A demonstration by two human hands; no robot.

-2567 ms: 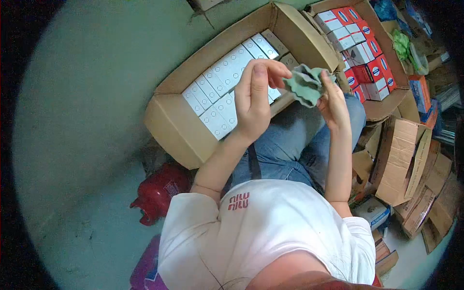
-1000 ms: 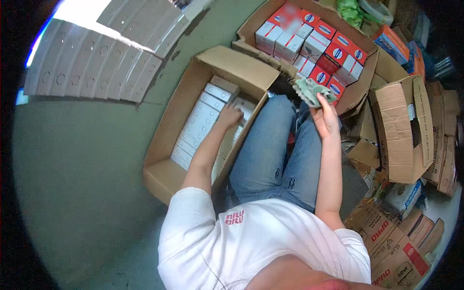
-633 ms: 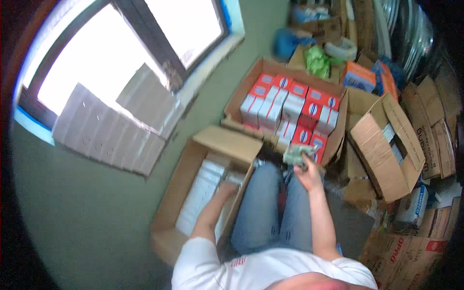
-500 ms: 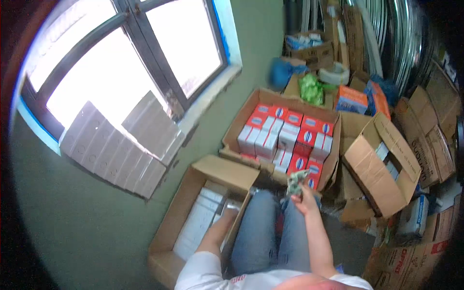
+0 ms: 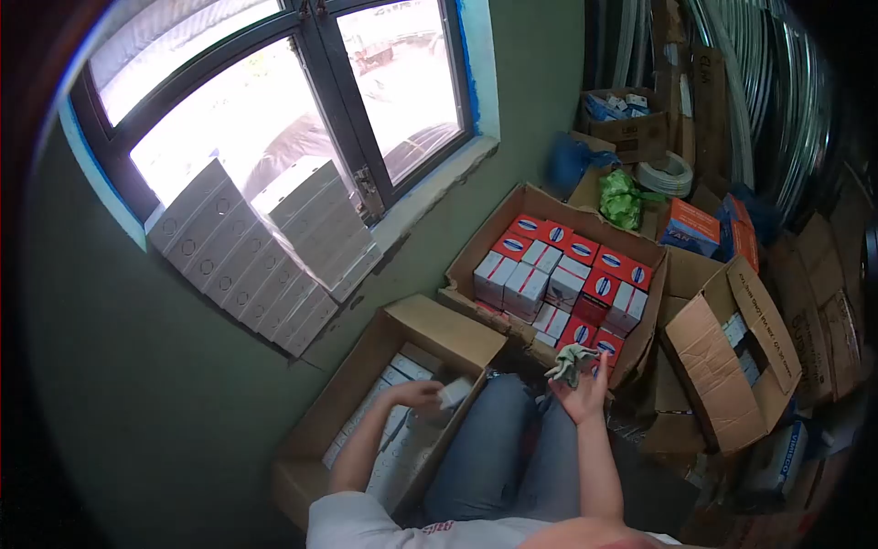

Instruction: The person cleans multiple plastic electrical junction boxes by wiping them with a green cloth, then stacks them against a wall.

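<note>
Over the open cardboard box at my left side, my left hand (image 5: 418, 395) grips a small white box (image 5: 455, 393) by one end. Rows of white boxes (image 5: 400, 430) lie inside that cardboard box (image 5: 448, 332). Above my right knee, my right hand (image 5: 583, 395) is palm up with fingers spread, and a crumpled grey-green cloth (image 5: 572, 363) rests against its fingers. Just beyond the cloth stands a large carton (image 5: 457, 295) filled with red and white boxes (image 5: 569, 274).
Stacked white panels (image 5: 247, 274) lean on the window sill (image 5: 439, 188) at the left. At the right are an open carton (image 5: 722, 375), a green plastic bag (image 5: 620, 199), orange and blue boxes (image 5: 692, 227) and coiled tubing (image 5: 666, 176).
My left hand has risen out of the box at my left with a small white box in it. My right hand has opened its fingers under the cloth. The view has shifted.
</note>
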